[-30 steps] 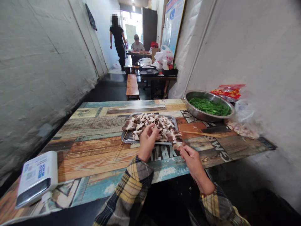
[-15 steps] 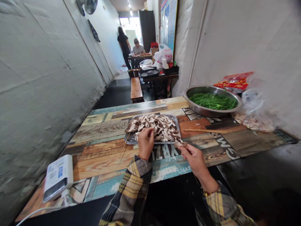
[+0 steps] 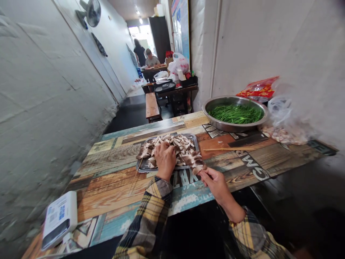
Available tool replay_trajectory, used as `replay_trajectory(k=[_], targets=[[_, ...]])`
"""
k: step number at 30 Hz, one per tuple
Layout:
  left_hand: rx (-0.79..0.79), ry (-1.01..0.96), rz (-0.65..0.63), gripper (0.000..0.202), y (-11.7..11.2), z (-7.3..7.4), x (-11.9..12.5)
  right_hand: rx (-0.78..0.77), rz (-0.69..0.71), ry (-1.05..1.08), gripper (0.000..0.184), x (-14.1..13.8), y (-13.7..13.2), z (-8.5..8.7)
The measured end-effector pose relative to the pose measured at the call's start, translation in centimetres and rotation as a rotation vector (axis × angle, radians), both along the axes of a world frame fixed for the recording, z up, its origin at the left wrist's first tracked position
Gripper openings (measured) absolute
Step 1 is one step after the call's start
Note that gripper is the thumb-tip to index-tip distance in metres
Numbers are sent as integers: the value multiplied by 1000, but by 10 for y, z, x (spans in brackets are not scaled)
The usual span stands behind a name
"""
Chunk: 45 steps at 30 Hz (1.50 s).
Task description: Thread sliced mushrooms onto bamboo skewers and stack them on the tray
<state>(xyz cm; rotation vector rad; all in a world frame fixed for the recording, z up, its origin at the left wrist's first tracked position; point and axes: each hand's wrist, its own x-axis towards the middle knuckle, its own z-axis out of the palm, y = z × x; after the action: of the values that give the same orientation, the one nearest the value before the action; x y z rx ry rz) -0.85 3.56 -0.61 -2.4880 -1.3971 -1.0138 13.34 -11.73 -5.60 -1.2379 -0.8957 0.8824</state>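
Torn mushroom pieces (image 3: 184,144), grey-brown and white, are heaped in a shallow metal tray (image 3: 197,141). My left hand (image 3: 165,160) is over the heap with its fingers curled down among the pieces; its fingertips are partly hidden, so what they pinch is unclear. My right hand (image 3: 215,182) pinches a mushroom skewer (image 3: 194,162), several pieces threaded close together, held out over the tray's near right corner. Another skewer with mushrooms (image 3: 144,151) rests on the tray's left end, its bare stick sticking out towards me.
Bare wooden sticks (image 3: 229,148) lie right of the tray. Behind them stands a steel basin (image 3: 231,126) of green chives, beside a clear plastic bag (image 3: 285,133) and a red packet (image 3: 258,89). A white boxy device (image 3: 60,219) stands near left. Two people are at the far end.
My left hand has reached further into the mushrooms. The skewer in my right hand now shows its threaded pieces, turned towards the tray. The camera view has shifted slightly.
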Motion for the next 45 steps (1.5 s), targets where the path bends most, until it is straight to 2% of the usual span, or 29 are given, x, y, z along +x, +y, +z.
replay_trajectory(k=[4,6,8,12,14,18,27,37,45], targets=[[-9,-206,-33,8,3,3,2,-4,22,20,32,0,-1,2],[-72,-356,-74,7,2,6,2,-14,42,17,33,1,-2,3],[-258,-528,-149,10,-2,6,1,-28,67,-12,33,1,-3,5],[-780,-867,-272,24,-16,1,-3,-68,119,-83,33,0,-6,7],[-912,-980,-271,30,-23,-3,-4,-79,138,-110,34,-1,-7,8],[-1038,-1133,-322,34,-27,-9,-4,-84,156,-174,35,-1,-8,10],[-1066,-1263,-388,30,-31,-4,-6,-137,156,-236,38,-2,-7,9],[-986,-1210,-389,21,-33,-4,-7,-157,155,-245,38,-2,-7,1],[-957,-1186,-402,19,-32,-6,-6,-153,143,-256,38,-2,-6,2]])
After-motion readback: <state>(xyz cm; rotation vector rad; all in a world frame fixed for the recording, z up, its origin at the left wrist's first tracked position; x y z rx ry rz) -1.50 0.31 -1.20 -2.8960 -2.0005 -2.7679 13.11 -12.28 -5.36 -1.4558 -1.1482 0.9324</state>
